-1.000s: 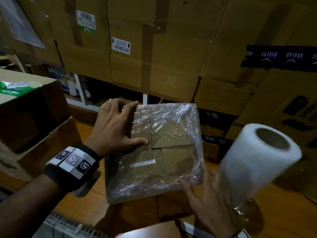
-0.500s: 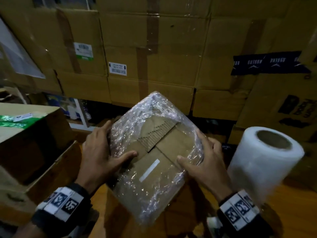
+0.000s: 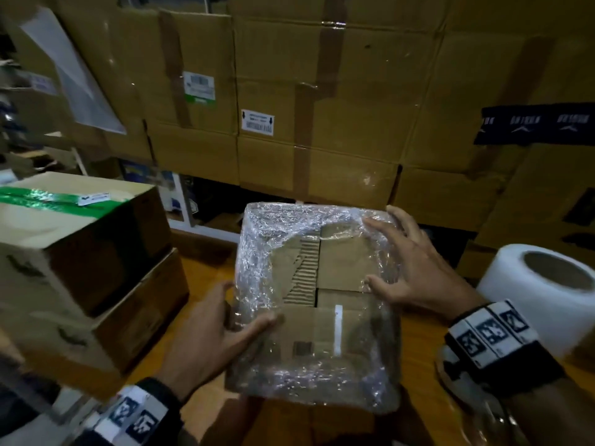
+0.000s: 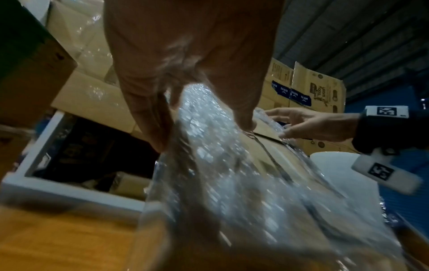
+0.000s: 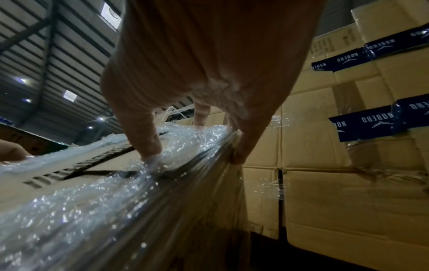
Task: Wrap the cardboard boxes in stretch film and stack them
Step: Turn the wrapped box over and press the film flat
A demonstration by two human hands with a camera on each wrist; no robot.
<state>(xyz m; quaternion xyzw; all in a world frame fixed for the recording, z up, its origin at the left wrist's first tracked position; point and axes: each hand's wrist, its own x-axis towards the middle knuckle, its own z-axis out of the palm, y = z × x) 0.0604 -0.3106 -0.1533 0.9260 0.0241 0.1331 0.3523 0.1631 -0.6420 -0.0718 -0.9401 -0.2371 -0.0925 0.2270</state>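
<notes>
At centre frame both hands, the left hand [image 3: 206, 336] and right hand [image 3: 415, 272], grip the film-covered cardboard box [image 3: 322, 304] above the wooden tabletop [image 3: 199, 403], wrapping seemingly finished, stacking beside the stacked boxes [image 3: 83, 252] at left likely remaining.

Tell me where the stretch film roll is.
In the head view the stretch film roll stands at the right edge, beside the right hand gripping the wrapped box.

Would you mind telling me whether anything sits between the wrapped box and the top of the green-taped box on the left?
Nothing visible does. The wrapped box is held by the left hand and right hand; the green-taped box has only tape and a label on top.
</notes>
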